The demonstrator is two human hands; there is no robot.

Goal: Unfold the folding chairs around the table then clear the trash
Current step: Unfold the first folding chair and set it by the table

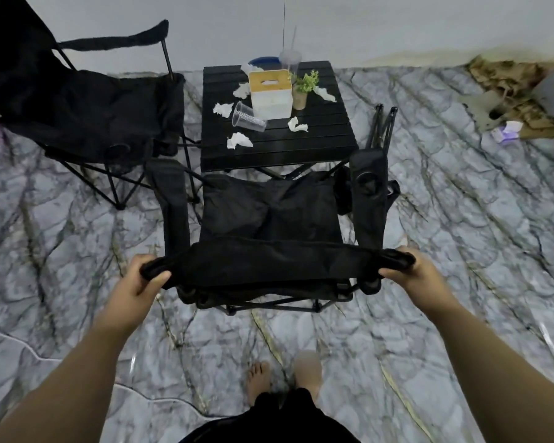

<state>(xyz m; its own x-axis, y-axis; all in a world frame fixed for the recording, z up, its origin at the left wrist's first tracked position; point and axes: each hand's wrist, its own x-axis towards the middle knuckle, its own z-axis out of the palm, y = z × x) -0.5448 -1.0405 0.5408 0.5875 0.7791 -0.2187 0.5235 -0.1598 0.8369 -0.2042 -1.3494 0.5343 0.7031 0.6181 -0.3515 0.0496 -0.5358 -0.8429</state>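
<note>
near chair [269,215]: black, unfolded, facing table [301,148] | tissues [239,140]: crumpled, on it

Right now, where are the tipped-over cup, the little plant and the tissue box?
Tipped-over cup [248,118]: head view, on its clear side wall.
Little plant [307,82]: head view, on its green leaves.
Tissue box [272,103]: head view, on its white front face.
</note>
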